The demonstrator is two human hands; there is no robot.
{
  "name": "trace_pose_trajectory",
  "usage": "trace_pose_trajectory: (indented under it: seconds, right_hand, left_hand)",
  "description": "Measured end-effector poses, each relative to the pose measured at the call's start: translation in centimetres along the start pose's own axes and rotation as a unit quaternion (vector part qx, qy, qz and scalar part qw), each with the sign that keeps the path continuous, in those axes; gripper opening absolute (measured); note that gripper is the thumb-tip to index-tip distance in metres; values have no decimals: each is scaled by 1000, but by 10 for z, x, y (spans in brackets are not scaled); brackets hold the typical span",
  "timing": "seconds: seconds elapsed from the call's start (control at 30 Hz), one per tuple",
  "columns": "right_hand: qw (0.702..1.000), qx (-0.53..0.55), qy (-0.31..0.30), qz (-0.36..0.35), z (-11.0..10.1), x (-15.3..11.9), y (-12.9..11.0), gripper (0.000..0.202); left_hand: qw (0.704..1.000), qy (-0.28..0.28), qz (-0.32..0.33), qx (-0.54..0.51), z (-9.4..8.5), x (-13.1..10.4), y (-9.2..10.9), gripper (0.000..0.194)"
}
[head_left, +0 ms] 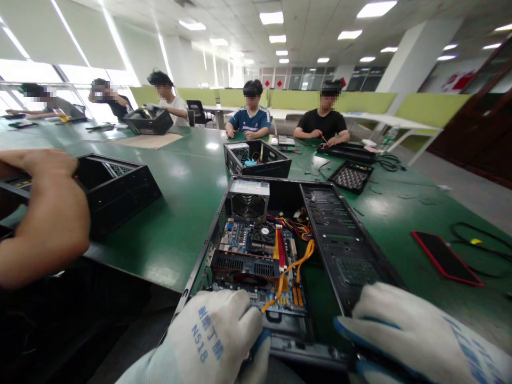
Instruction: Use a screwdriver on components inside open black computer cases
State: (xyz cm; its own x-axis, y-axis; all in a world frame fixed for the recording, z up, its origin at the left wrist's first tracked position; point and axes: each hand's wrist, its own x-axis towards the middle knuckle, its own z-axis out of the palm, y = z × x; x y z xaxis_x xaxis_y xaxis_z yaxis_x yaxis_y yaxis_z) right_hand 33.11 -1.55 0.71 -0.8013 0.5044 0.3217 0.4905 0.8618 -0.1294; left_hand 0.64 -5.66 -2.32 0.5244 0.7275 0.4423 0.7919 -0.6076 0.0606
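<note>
Two gloved hands met the near end of an open computer case (334, 229), which lay at the near edge of the green tabletop (180, 224). Good handling at this point appeared to call for taking the weight by the rigid frame, one hand to each side, keeping the case level and moving both sides evenly. Fingers would best have stayed outside the motherboard (236, 234) and the orange cable (310, 250), whose loose end trailed toward the left glove and risked being snagged. The thin metal edges looked sharp enough to warrant a careful hold.

The left hand (216, 336) was closed on the case's near rim, thumb and fingers bent with little gap between them. The right hand (416, 330) curled at the case's near right corner, its thumb and fingers somewhat apart; whether it grasped the frame there could not be told, as the contact was hidden.

A red-edged phone-like slab (447, 257) lay toward the tabletop's right edge, while a neighbor's bare arm (52, 213) reached across a second case (120, 197) on the left.
</note>
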Motion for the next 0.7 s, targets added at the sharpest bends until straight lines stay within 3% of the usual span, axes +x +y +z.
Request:
trace_pose_trajectory:
  seconds: [0.1, 0.23, 0.43, 0.53, 0.7]
  right_hand:
    - [999, -33, 0, 27, -8, 38, 12, 29]
    - [991, -121, -55, 28, 7, 102, 35, 37]
    - [937, -183, -282, 97, 50, 186, 58, 55]
    - [919, -170, -334, 119, 72, 208, 68, 53]
    - [923, -158, -332, 116, 92, 218, 82, 57]
  left_hand:
    - [1000, -15, -12, -12, -2, 0, 2, 18]
    - [999, -25, -31, -27, -10, 4, 4, 17]
    - [998, -54, -28, -34, -22, 10, 5, 18]
    - [998, -52, -34, -32, -22, 9, 5, 20]
    - [996, -61, -40, -49, -21, 8, 5, 18]
